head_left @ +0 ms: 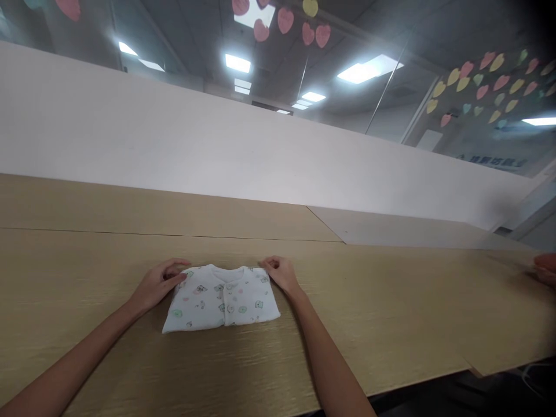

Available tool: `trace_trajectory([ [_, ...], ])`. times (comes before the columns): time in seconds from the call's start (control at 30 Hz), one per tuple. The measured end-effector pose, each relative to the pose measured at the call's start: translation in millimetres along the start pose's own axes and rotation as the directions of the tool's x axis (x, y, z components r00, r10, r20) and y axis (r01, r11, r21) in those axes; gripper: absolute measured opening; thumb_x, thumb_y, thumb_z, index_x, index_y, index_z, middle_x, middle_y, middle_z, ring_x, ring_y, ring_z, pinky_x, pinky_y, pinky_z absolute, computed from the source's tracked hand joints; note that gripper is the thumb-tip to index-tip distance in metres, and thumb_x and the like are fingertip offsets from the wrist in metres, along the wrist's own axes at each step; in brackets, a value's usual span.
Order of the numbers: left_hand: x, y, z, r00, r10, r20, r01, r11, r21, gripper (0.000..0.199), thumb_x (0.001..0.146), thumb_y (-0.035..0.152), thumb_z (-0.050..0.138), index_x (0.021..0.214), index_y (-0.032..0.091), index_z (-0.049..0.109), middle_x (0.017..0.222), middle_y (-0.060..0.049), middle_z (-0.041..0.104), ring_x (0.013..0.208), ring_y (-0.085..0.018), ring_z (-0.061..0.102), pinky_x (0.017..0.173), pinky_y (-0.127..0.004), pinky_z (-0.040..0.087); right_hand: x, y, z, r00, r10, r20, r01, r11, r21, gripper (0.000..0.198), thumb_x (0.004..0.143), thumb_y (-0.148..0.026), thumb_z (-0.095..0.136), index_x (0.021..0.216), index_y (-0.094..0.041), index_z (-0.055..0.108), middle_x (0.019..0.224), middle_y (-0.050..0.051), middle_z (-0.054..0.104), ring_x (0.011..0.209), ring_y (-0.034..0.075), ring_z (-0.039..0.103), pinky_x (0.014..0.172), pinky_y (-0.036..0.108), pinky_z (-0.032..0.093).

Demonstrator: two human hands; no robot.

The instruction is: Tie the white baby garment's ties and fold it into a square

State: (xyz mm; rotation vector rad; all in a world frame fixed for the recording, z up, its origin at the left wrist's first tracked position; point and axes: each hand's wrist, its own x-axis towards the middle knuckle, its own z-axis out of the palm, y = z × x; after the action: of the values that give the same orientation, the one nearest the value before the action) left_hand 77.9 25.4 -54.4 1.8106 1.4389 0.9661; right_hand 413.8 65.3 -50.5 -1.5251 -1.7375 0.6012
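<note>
A white baby shirt (200,301) lies folded into a flat, neat shape on the wooden table, its neckline facing away from me. Small green, grey and pink animal prints cover it, and a front placket runs down the middle. At the shirt's far left corner, my left hand (158,282) has the thumb on the fabric and the fingers along the edge, the corner between them. My right hand (281,273) is curled at the far right corner, thumb and fingers pinched close at the cloth; its fingertips are partly hidden.
The wooden table (391,313) stretches to both sides, with a panel seam behind the shirt. A white low wall (195,145) with glass above bounds the far side. An orange object (545,267) sits at the right edge. The table's near edge shows at lower right.
</note>
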Motion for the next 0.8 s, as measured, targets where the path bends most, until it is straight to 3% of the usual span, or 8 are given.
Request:
trace_trajectory([
  [0.4, 3.3, -3.9, 0.2, 0.999, -0.026, 0.042, 0.026, 1.0, 0.006, 0.051, 0.074, 0.054, 0.048, 0.108, 0.017, 0.059, 0.085, -0.005, 0.067, 0.088, -0.024, 0.059, 0.073, -0.031, 0.043, -0.8, -2.7, 1.3, 0.999, -0.02, 0.04, 0.023, 0.996, -0.087, 0.02, 0.074, -0.032, 0.057, 0.078, -0.015, 0.067, 0.074, 0.005, 0.066, 0.064, 0.012, 0.056, 0.055, 0.021, 0.036],
  [0.8, 2.9, -2.7, -0.7, 0.998, -0.021, 0.055, 0.021, 1.0, 0.018, 0.048, 0.074, 0.055, 0.048, 0.101, 0.018, 0.063, 0.089, -0.005, 0.069, 0.086, -0.023, 0.061, 0.069, -0.028, 0.043, -0.6, -4.3, 2.1, 0.999, -0.027, 0.043, 0.032, 0.99, -0.138, 0.021, 0.074, -0.034, 0.058, 0.077, -0.015, 0.067, 0.076, 0.006, 0.067, 0.065, 0.013, 0.057, 0.055, 0.021, 0.037],
])
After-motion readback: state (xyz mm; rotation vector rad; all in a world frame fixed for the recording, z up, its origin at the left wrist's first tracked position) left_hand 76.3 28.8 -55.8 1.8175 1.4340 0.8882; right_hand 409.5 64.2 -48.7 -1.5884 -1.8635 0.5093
